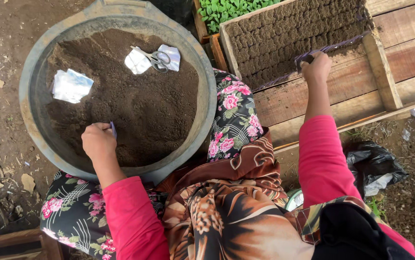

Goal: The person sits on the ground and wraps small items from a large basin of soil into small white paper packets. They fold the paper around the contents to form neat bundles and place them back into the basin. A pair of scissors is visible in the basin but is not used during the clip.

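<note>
Soil basin (34, 96) holds three silvery torn packets (72, 85).

Scissors (155, 58) on soil in basin (34, 72), perhaps packets (71, 85) beside, wooden tray (381, 62) right

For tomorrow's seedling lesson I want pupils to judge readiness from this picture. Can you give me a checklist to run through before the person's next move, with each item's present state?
1. Soil in the basin: plenty, dark and loose. Ok.
2. Left hand at the soil, pinching a small bluish thing: ok; what the thing is, cannot tell.
3. Right hand on the dark strip by the wooden tray: ok.
4. Soil blocks in the tray packed in rows: ok.
5. Scissors lie loose on the soil, near the digging: not ok.
6. Packet holding anything: cannot tell.
</note>
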